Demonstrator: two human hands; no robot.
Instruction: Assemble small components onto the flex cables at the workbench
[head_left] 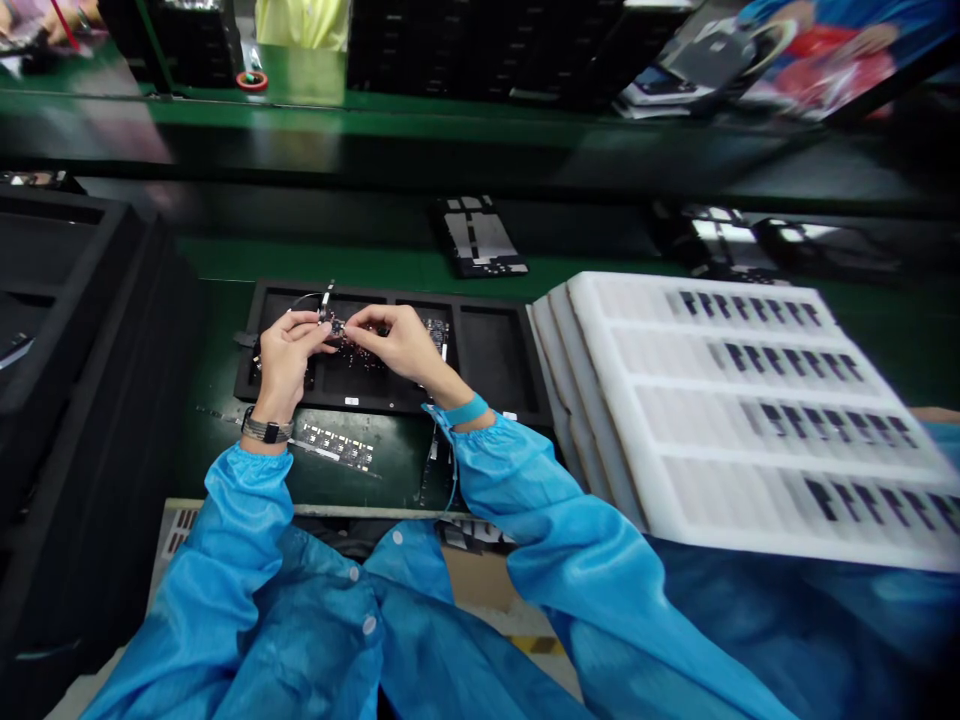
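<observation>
Both hands work close together above the bench. The left hand [285, 350] is closed in a firm pinch on a small dark electronic component [335, 327], and the fingertips [354, 325] of the right hand [401, 345] bear on the same component from the other side; its exact form is too small to tell. The component is held just above a black compartmented tray [495, 350], with a thin dark cable [304, 298] looping near the tray's upper edge. A metal-link band [266, 430] circles the left wrist and a teal wristband [465, 410] the right, with blue smock sleeves [525, 500] behind them. A circuit board strip [337, 447] lies on the green bench mat [225, 440] just below the tray. Risks: a relaxed pinch could drop the component into the tray; a snagged cable could pull it out of line; a forearm striking the stack of white foam trays [600, 340] just right of the black tray could disturb the rows of black parts [780, 420]. Farther out are a black case [75, 400] at left, a black panel [480, 235] on the bench, a person in a yellow smock [302, 20] and a poster [825, 60]. No brand or label is legible in this view
</observation>
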